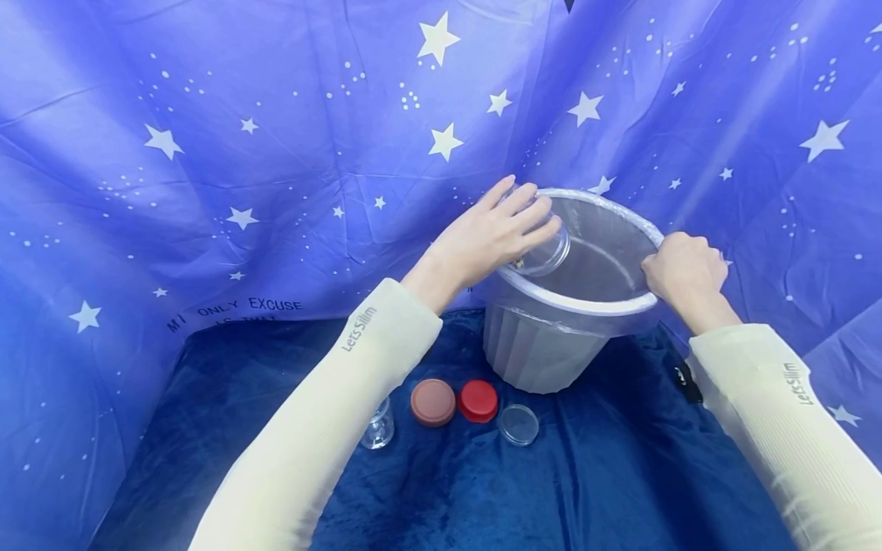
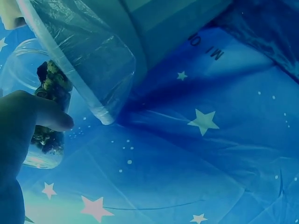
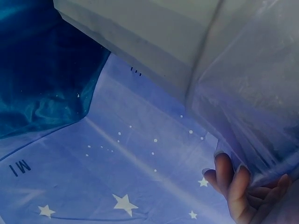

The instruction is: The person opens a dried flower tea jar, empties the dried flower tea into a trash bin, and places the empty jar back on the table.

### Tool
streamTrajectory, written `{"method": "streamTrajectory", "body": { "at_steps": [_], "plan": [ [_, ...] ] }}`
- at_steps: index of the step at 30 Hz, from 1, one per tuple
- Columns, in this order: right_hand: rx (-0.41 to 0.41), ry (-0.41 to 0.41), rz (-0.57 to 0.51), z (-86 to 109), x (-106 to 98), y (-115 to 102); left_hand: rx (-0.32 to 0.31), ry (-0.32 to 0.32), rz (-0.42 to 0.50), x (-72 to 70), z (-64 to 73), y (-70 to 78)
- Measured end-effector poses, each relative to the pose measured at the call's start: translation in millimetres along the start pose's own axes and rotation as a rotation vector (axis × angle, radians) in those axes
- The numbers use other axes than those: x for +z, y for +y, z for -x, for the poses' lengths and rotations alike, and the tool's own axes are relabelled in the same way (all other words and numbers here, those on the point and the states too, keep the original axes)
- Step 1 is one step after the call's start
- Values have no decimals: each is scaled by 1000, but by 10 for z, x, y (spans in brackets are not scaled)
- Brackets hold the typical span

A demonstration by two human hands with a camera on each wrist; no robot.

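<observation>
My left hand (image 1: 485, 233) holds a clear jar (image 1: 551, 256) tipped on its side, its mouth toward the inside of a grey bin (image 1: 534, 352). The jar is at the bin's left rim. Dark brown and green dried bits (image 2: 56, 86) lie along the jar's lower side in the left wrist view, with my thumb across the glass. Thin clear plastic lines the bin and folds over its rim. On the opposite side, my right hand (image 1: 685, 275) grips the rim and liner; in the right wrist view its fingers (image 3: 239, 186) curl by the plastic. The bin leans slightly.
In front of the bin lie a pinkish-brown lid (image 1: 432, 402), a red lid (image 1: 478, 401) and a clear round lid (image 1: 519, 425). A small clear glass vessel (image 1: 378, 430) is partly hidden by my left sleeve. A starry blue curtain (image 1: 276, 153) hangs behind the dark blue cloth (image 1: 441, 497).
</observation>
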State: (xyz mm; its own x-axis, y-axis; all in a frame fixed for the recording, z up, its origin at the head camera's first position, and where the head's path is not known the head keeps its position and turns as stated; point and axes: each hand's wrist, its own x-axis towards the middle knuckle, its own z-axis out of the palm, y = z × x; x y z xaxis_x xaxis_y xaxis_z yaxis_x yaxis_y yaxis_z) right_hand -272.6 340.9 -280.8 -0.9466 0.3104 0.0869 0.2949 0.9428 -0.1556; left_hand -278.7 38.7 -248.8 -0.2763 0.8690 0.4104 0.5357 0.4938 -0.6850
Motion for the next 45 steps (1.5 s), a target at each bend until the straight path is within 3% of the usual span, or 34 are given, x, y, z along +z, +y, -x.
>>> {"method": "streamTrajectory", "body": {
  "at_steps": [5, 12, 23, 27, 35, 45],
  "plan": [
    [1, -4, 0, -7, -1, -7, 40, 28, -49, 18, -25, 8],
    [3, -5, -6, -12, 24, -20, 60, 1, -65, 40, -33, 36],
    [3, 8, -11, -13, 26, -46, -48, -80, 69, 55, 39, 22],
    [2, 10, -15, 2, 19, -45, -133, -91, 176, 72, 81, 6],
    [10, 2, -11, 29, 7, -37, -376, -90, 410, 149, 212, -54],
    [15, -11, 2, 25, -13, -21, -682, -81, 891, 212, 353, -128]
  ]
}}
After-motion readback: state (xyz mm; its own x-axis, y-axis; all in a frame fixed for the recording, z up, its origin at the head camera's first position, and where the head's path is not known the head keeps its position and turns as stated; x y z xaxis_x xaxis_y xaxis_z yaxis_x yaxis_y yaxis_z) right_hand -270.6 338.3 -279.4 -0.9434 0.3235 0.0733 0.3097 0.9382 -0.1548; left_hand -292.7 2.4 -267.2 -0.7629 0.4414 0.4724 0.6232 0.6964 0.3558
